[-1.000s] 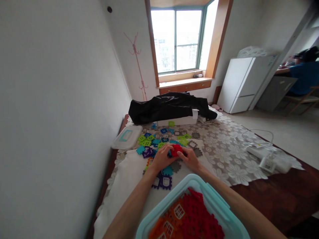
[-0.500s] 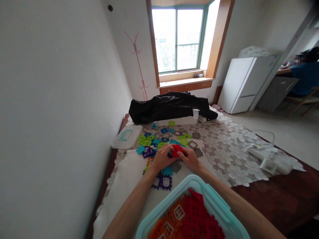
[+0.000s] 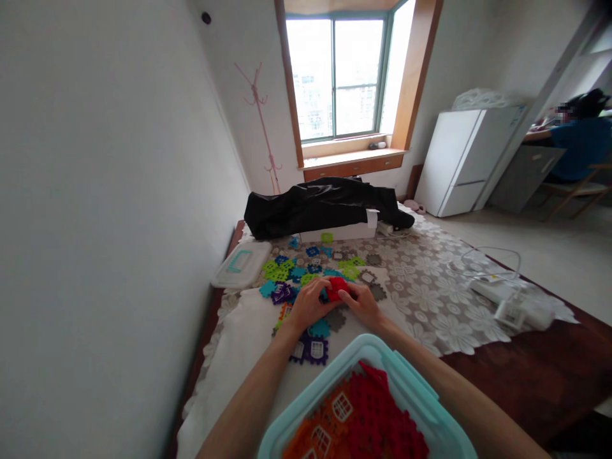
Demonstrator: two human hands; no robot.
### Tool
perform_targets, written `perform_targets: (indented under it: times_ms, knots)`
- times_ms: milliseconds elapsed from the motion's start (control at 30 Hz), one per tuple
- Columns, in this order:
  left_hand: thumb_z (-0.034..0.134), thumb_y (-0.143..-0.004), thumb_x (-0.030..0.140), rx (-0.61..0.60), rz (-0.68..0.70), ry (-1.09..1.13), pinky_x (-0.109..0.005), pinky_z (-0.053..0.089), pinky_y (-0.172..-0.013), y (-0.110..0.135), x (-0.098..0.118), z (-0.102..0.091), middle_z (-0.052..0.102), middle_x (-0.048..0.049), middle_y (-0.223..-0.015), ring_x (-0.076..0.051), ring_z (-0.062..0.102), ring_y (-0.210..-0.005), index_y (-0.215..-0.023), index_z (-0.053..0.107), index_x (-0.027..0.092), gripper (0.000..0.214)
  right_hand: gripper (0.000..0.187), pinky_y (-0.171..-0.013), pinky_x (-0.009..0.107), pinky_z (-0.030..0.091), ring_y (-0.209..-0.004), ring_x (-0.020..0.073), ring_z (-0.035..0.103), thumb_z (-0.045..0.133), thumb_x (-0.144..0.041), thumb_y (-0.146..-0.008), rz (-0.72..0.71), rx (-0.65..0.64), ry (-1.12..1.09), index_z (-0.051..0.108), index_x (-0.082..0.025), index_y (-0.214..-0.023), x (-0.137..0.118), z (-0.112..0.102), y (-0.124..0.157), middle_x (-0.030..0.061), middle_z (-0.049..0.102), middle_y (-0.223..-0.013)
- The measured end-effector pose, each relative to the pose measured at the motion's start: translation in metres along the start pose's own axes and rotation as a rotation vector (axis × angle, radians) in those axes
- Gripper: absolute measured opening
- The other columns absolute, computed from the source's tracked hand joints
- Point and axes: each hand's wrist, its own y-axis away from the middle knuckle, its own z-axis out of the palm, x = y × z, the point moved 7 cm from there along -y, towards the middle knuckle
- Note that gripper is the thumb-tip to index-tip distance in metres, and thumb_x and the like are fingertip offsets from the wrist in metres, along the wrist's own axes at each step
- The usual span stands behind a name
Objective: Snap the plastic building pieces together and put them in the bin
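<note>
Between my two hands is a red interlocking building tile piece (image 3: 337, 289), held just above the table. My left hand (image 3: 309, 305) grips it from the left, with fingers curled over its edge. From the right, the thumb and fingers of my right hand (image 3: 364, 304) pinch it. Loose notched tiles lie around and under my hands: purple window tiles (image 3: 317, 349), a turquoise tile (image 3: 319, 328) and lime green tiles (image 3: 276, 270). Close to me, between my forearms, stands a pale turquoise tub (image 3: 368, 344) holding stacked red tiles (image 3: 380, 408) and orange tiles (image 3: 320, 417).
A white lid (image 3: 253, 271) lies at the left near the wall. A black cover (image 3: 315, 210) drapes over a white box at the back. On the right are a white device with a cable (image 3: 502, 296), a fridge (image 3: 459, 159) and a seated person (image 3: 581, 146).
The view has shifted slightly, so everything appears a little further left. Both hands keep their hold on the red piece, with hardly any change.
</note>
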Motion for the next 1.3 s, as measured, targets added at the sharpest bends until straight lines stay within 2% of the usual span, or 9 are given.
perform_targets:
  times_ms: [367, 700, 833, 1000, 1100, 1200, 1300]
  knots:
    - [0.083, -0.086, 0.04, -0.008, -0.038, 0.033, -0.041, 0.059, -0.104, 0.001, -0.001, -0.001, 0.076, -0.0068, -0.123, -0.022, 0.072, -0.117, -0.103, 0.062, 0.025, 0.031, 0.054, -0.06, 0.03, 0.03, -0.061, 0.0163, 0.043, 0.052, -0.068, -0.1, -0.022, -0.016, -0.008, 0.061, -0.022, -0.074, -0.004, -0.001, 0.0, 0.0001, 0.053, -0.066]
    - [0.086, -0.083, 0.042, -0.006, -0.069, 0.042, -0.041, 0.058, -0.104, 0.003, -0.007, 0.0, 0.077, -0.0065, -0.118, -0.023, 0.072, -0.116, -0.102, 0.063, 0.025, 0.035, 0.058, -0.06, 0.031, 0.033, -0.063, 0.0177, 0.045, 0.046, -0.075, -0.098, -0.001, -0.042, -0.081, 0.058, -0.023, -0.073, -0.011, -0.001, -0.001, 0.001, 0.055, -0.067]
    - [0.088, -0.079, 0.041, 0.004, -0.122, 0.079, -0.04, 0.059, -0.101, 0.003, -0.01, -0.001, 0.076, -0.0065, -0.116, -0.023, 0.073, -0.112, -0.1, 0.062, 0.024, 0.038, 0.058, -0.058, 0.03, 0.032, -0.06, 0.017, 0.042, 0.046, -0.075, -0.098, 0.015, -0.041, -0.096, 0.054, -0.024, -0.071, -0.012, -0.001, -0.001, -0.0002, 0.05, -0.064]
    - [0.089, -0.077, 0.042, 0.016, -0.177, 0.099, -0.04, 0.058, -0.1, 0.004, -0.013, -0.002, 0.076, -0.0057, -0.111, -0.023, 0.073, -0.108, -0.097, 0.062, 0.023, 0.039, 0.05, -0.055, 0.029, 0.036, -0.059, 0.0168, 0.046, 0.053, -0.067, -0.099, 0.034, -0.027, -0.121, 0.056, -0.024, -0.074, -0.007, 0.001, 0.0, 0.0, 0.054, -0.065]
    - [0.088, -0.078, 0.044, 0.025, -0.19, 0.105, -0.039, 0.059, -0.098, 0.003, -0.013, -0.003, 0.076, -0.0049, -0.108, -0.022, 0.073, -0.104, -0.096, 0.061, 0.023, 0.039, 0.036, -0.059, 0.029, 0.045, -0.067, 0.0184, 0.057, 0.064, -0.058, -0.096, 0.037, 0.065, -0.168, 0.066, -0.023, -0.099, -0.005, -0.004, 0.001, 0.0023, 0.065, -0.079]
    - [0.087, -0.079, 0.047, 0.025, -0.192, 0.102, -0.037, 0.058, -0.095, 0.003, -0.013, -0.003, 0.076, -0.0045, -0.107, -0.022, 0.073, -0.103, -0.094, 0.061, 0.022, 0.039, 0.045, -0.067, 0.032, 0.055, -0.087, 0.0216, 0.066, 0.071, -0.051, -0.093, -0.009, 0.159, -0.189, 0.065, -0.024, -0.128, -0.008, -0.012, 0.0, 0.0095, 0.07, -0.112]
    - [0.087, -0.079, 0.046, -0.001, -0.196, 0.08, -0.037, 0.058, -0.094, 0.003, -0.015, -0.001, 0.075, -0.004, -0.108, -0.022, 0.072, -0.101, -0.095, 0.061, 0.022, 0.039, 0.038, -0.083, 0.037, 0.06, -0.107, 0.0246, 0.066, 0.068, -0.044, -0.096, -0.101, 0.138, -0.155, 0.07, -0.026, -0.13, -0.015, -0.014, -0.001, 0.0122, 0.066, -0.13]
